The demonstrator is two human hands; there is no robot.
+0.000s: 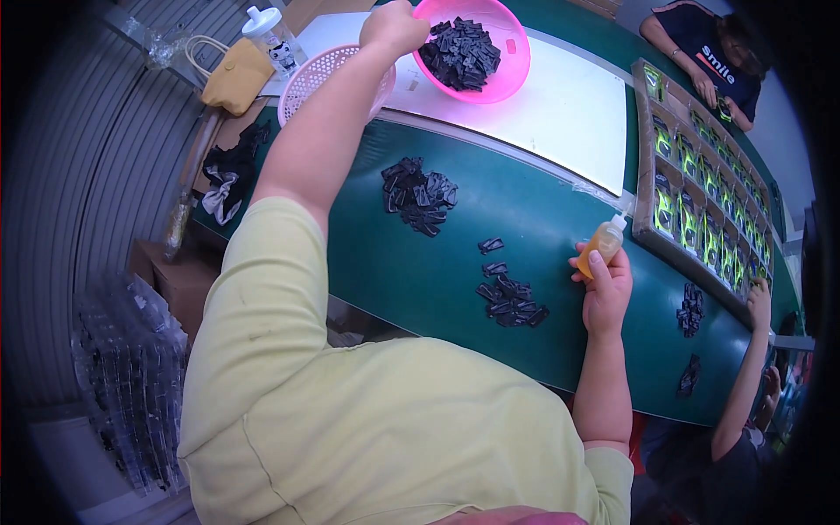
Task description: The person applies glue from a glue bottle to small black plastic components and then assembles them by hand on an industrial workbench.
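Note:
At the far side my left hand [395, 31] is closed on the rim of a bright pink basin [512, 66]. Many small black plastic parts [462, 54] lie heaped in that basin. In my right hand [607, 284] is a small squeeze bottle [602, 248] with a pale nozzle and amber liquid, held tilted above the green table [420, 297]. Between my arms two loose piles of the same black parts rest on the table: a larger pile [420, 194] farther off and a smaller pile [512, 302] nearer me.
A light pink perforated basket [302, 87] stands partly behind my left forearm. Left of it are a yellow bag [236, 79] and a white-lidded bottle [278, 48]. A divided cardboard tray [646, 166] of black-and-green items runs along the right, with two other people beside it.

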